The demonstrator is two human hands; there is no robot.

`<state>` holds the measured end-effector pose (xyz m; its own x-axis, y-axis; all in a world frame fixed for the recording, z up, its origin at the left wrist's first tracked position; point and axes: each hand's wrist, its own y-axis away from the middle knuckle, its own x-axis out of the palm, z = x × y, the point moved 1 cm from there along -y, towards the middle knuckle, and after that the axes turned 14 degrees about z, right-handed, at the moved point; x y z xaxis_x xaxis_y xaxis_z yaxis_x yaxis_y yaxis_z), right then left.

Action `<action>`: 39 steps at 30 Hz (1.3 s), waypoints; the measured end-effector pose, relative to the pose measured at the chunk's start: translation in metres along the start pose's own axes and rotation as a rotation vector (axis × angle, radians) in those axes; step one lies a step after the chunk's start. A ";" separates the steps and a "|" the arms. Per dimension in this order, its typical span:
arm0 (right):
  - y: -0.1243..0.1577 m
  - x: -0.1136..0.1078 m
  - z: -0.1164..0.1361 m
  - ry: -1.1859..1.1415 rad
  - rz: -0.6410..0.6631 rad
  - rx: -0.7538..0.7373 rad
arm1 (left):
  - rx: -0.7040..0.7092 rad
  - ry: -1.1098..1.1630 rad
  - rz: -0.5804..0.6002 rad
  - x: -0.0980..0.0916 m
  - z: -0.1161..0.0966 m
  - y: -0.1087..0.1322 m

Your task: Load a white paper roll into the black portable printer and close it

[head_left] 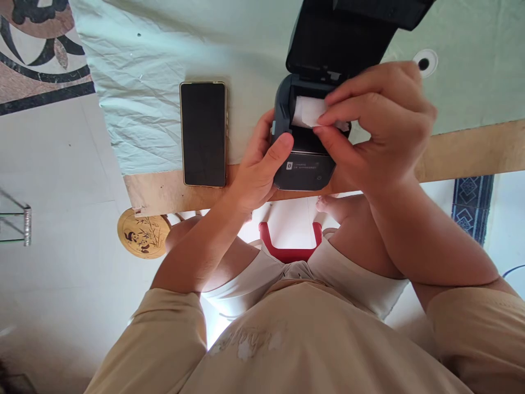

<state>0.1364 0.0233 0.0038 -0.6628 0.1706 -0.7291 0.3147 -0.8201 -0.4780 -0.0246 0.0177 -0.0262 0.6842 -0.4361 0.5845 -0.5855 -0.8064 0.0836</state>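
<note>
A small dark label printer [304, 174] sits at the table's front edge with its black lid [334, 46] swung up and back. Inside its bay lies a white paper roll [307, 111]. My left hand [262, 161] grips the printer's left side, thumb on top near the front corner. Over the bay, my right hand [379, 123] has its thumb and fingers closed on the right part of the paper roll. Those fingertips hide part of the roll and the bay's right side.
A phone [204, 134] with a dark screen lies left of the printer on the pale green cloth [156, 49]. At the back right is a white ring with a dark centre [425, 63]. A round wooden stool [143, 234] with a panda picture stands below the table's left corner.
</note>
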 end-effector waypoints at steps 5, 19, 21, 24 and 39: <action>0.002 -0.002 0.009 0.050 -0.002 -0.032 | 0.007 0.052 -0.019 -0.002 -0.001 0.000; 0.006 0.005 -0.003 -0.083 -0.082 -0.081 | 0.043 0.056 -0.053 -0.004 0.001 0.002; 0.005 0.005 -0.006 -0.098 -0.035 -0.050 | 0.024 0.059 -0.059 -0.003 0.000 0.003; 0.004 0.006 -0.006 -0.108 0.053 -0.035 | 0.033 0.091 -0.072 0.000 -0.003 0.005; 0.003 0.006 -0.010 -0.623 -0.050 0.160 | -0.040 -0.113 -0.004 -0.009 0.002 0.003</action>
<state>0.1404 0.0276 -0.0066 -0.9595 -0.0990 -0.2636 0.1998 -0.8991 -0.3895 -0.0319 0.0184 -0.0328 0.7297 -0.4773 0.4896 -0.5982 -0.7924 0.1190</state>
